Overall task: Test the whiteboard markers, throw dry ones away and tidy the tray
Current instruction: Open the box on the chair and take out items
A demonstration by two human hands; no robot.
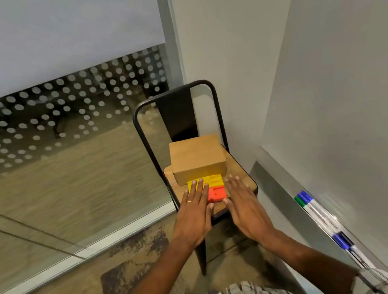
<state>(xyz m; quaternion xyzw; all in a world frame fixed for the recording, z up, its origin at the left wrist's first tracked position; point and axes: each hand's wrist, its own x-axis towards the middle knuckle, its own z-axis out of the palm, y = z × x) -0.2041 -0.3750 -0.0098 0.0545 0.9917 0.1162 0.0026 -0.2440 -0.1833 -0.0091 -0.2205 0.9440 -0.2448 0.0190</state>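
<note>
Left hand (195, 212) is laid flat on the blocks (216, 192) and right hand (244, 205) flat at their 3 o'clock edge. Fingers are straight and nothing is grasped (probably to square them against the box (196, 159) at 12 o'clock). Markers (309, 205) are seen lying in the tray (277, 184) at 4 o'clock, not yet taken up.

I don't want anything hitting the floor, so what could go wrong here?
The orange block lies near the front edge of the chair seat; the left hand or right hand could drag it off. Pushing the yellow block might shove the cardboard box off the back. The markers on the tray lie beside your right arm; a swing could knock them.
</note>
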